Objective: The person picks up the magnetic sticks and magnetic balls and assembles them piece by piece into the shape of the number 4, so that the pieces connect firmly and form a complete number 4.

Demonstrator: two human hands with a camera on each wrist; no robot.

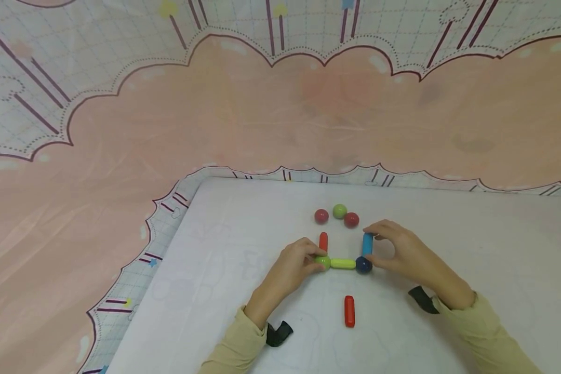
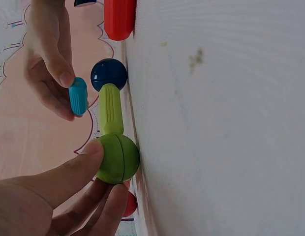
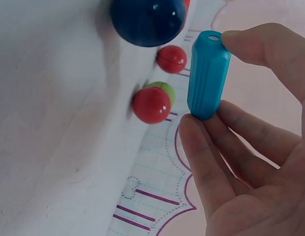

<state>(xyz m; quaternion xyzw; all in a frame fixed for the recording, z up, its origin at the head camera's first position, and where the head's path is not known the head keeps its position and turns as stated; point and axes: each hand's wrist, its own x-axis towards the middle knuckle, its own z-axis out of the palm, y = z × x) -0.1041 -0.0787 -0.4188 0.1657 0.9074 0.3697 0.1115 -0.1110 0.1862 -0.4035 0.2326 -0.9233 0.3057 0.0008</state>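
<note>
My left hand (image 1: pixel 292 267) pinches a green ball (image 2: pixel 118 158) between thumb and fingers. From that ball a yellow-green rod (image 1: pixel 343 264) runs to a dark blue ball (image 1: pixel 363 265), and a red rod (image 1: pixel 323 242) points away behind it. My right hand (image 1: pixel 404 249) grips a light blue rod (image 3: pixel 209 76) by its two ends, thumb on one and fingertips on the other. One end of this rod shows a small hole. In the right wrist view the light blue rod stands apart from the dark blue ball, with a gap between them.
Beyond the hands lie two red balls (image 1: pixel 321 216) and another green ball (image 1: pixel 339 211). A loose red rod (image 1: pixel 349 311) lies on the white tabletop (image 1: pixel 205 291), nearer me. Patterned pink cloth (image 1: pixel 271 114) surrounds the table's far and left edges. Black straps (image 1: pixel 279 333) hang at both wrists.
</note>
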